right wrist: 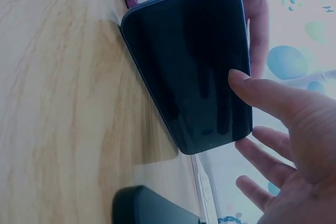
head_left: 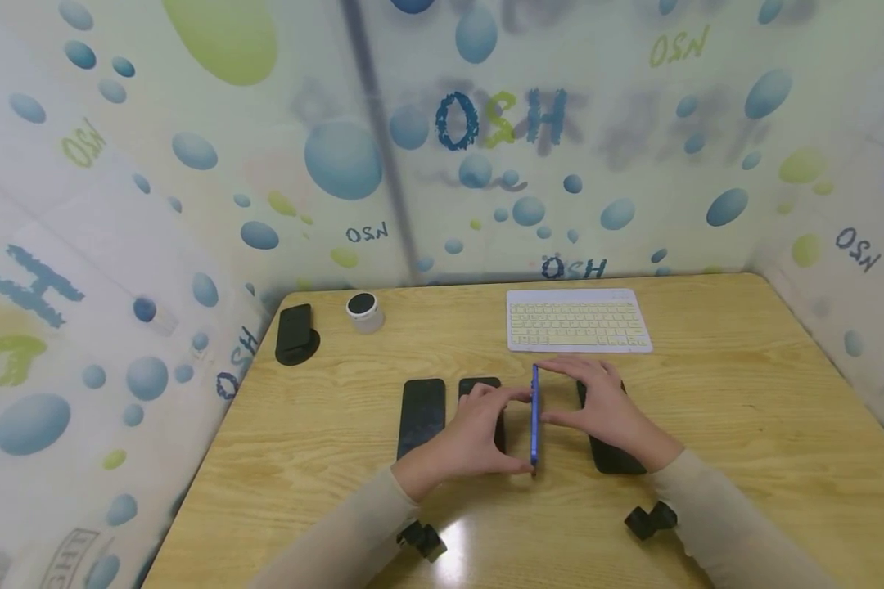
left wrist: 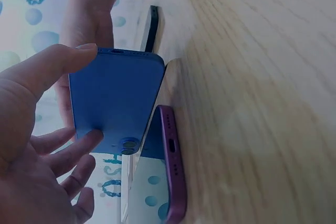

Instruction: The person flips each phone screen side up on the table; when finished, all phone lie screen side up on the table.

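Observation:
A blue smartphone (head_left: 535,417) stands on its long edge on the table, between both hands. In the left wrist view its blue back (left wrist: 118,98) with the camera lenses shows; the right wrist view shows its dark screen (right wrist: 189,66). My left hand (head_left: 479,433) holds it with the thumb at the near end and fingers against the back. My right hand (head_left: 597,405) has its thumb by the screen and a finger at the far end. Under the left hand lies a purple-edged phone (left wrist: 177,177), partly hidden. A black phone (head_left: 619,460) lies beneath the right hand, partly covered.
Left of the left hand lies another dark phone (head_left: 421,413). A white keyboard (head_left: 578,321) lies at the back. A white cylinder with a dark top (head_left: 366,314) and a black phone-like object on a round stand (head_left: 295,331) are at the back left. Patterned fabric walls (head_left: 442,213) border the table.

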{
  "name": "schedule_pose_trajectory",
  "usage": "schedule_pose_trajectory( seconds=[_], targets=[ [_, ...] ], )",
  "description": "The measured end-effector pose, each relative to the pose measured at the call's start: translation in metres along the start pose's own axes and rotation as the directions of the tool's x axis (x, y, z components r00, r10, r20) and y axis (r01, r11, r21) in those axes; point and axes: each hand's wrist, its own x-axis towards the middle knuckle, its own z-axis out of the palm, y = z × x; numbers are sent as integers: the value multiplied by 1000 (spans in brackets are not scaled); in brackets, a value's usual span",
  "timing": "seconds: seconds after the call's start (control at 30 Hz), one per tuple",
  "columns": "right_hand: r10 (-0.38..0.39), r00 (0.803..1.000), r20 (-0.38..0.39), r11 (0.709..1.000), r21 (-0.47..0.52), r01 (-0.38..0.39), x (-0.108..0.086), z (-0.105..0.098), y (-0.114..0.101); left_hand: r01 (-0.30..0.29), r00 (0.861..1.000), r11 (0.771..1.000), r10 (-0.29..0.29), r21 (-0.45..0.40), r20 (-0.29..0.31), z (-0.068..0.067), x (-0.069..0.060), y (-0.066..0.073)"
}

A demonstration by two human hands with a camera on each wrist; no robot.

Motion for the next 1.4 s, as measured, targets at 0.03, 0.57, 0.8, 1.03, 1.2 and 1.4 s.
schedule_pose_trajectory(
  seconds=[0.03,0.57,0.8,1.03,1.2,1.4],
  targets=[
    [-2,1000,0,1000,4,2,1,1,0,-4,1000,1000,4,-3,0,-1,0,0],
    [47,995,88,999,-4,-46,2,10,3,19,1000,999,-19,-40,18,-13,-10,-8],
    [71,988,135,997,-53,-65,0,11,8,27,1000,998,-27,-51,-3,-15,-12,-15],
    [62,989,136,993,-108,-48,-4,3,16,28,999,998,-27,57,-24,-4,-4,-16],
    [47,984,172,991,-128,-25,-6,-5,21,69,998,975,-65,211,-25,6,2,-11],
    [35,975,219,985,-173,4,-5,-13,26,80,997,944,-80,320,-15,19,7,-6]
  ],
)
